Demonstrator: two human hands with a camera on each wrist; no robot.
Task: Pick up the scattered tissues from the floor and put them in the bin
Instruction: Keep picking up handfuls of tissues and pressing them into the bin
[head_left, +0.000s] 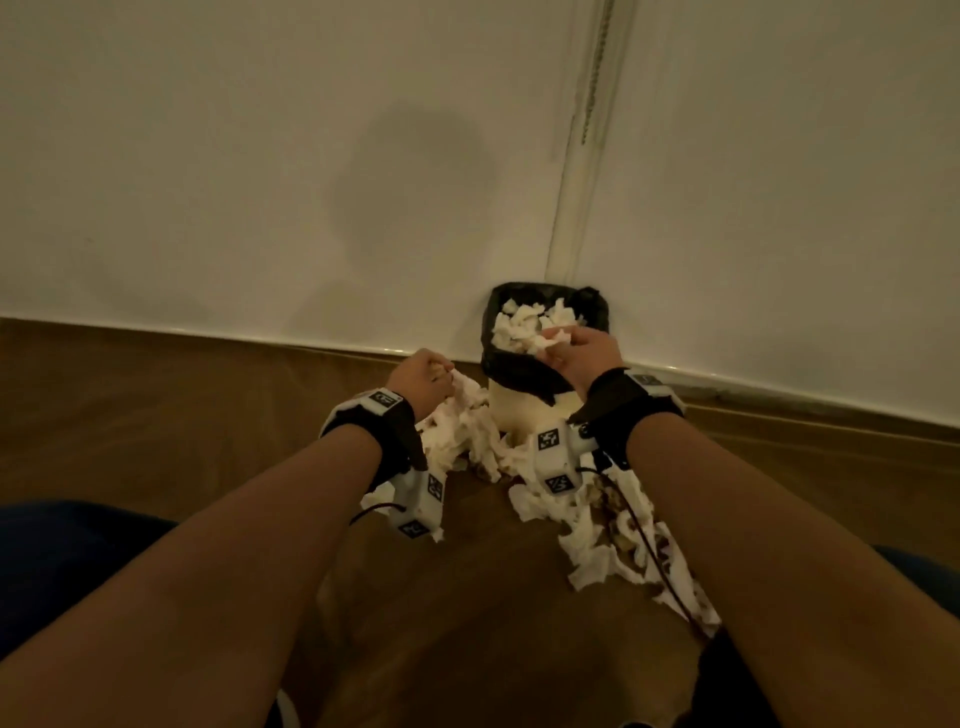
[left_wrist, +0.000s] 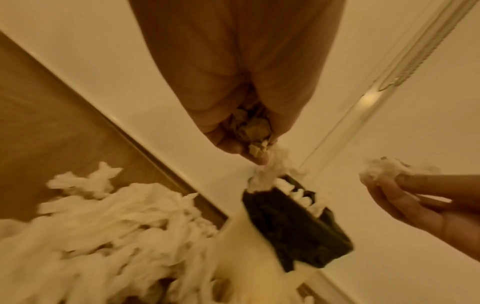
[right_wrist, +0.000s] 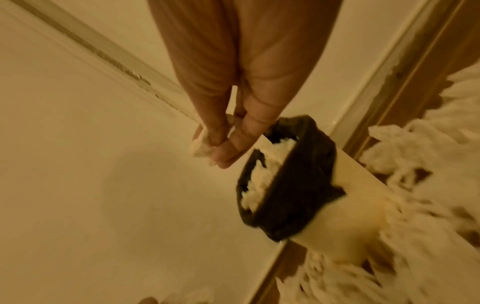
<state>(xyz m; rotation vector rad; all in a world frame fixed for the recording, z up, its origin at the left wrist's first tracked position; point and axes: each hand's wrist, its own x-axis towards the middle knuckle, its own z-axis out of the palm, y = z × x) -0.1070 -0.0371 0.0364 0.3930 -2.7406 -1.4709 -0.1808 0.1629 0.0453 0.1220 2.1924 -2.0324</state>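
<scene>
A small cream bin (head_left: 524, 410) with a black liner (head_left: 519, 371) stands against the wall, heaped with white tissues (head_left: 522, 325). My right hand (head_left: 576, 353) hovers over its rim and pinches a crumpled tissue (right_wrist: 201, 149) in the fingertips. To the left of the bin, my left hand (head_left: 423, 376) is clenched round a wad of tissue (left_wrist: 255, 128) that trails downward. More torn tissues (head_left: 462, 436) lie on the wooden floor in front of the bin, and another pile (head_left: 613, 540) spreads under my right forearm.
The white wall (head_left: 260, 182) and skirting edge run right behind the bin, with a vertical trim strip (head_left: 576, 171) above it. Dark blue clothing (head_left: 57, 561) shows at the lower left. A red cable (head_left: 654, 556) from the wrist camera hangs over the right-hand tissue pile.
</scene>
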